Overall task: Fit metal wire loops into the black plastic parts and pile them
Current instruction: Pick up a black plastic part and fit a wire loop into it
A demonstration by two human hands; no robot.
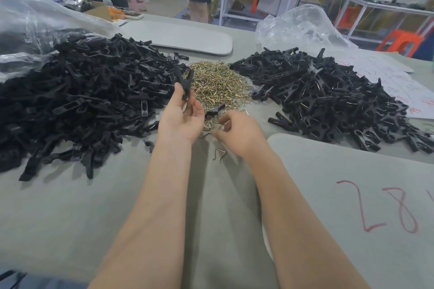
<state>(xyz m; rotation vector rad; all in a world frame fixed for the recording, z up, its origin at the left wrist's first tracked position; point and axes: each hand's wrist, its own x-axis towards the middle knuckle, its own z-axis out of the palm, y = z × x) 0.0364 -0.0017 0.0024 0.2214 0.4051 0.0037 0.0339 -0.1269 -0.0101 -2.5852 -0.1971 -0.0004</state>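
Now our left hand [182, 117] holds one black plastic part [182, 82] upright. The palm is turned up, and thumb and fingers pinch the part's lower end, so its forked top stands in front of the heap of wire loops [218, 81]. Our right hand [237, 132] hangs low over the near edge of that heap, fingers curled down among a few stray loops. We cannot tell whether they pinch one. A second black part [215, 111] lies on the loops between the two hands. A single loop [219, 153] lies apart on the grey table [70, 206], just beside the right wrist. Left of the loops spreads a big heap of bare black parts [77, 96]. On the right is a heap of fitted parts [328, 98], with wire glinting in them. A grey board [340, 183] marked with red digits lies on the table beside our right forearm. A clear plastic bag [35, 14] sits behind the left heap, and a second bag [303, 23] sits behind the right one.
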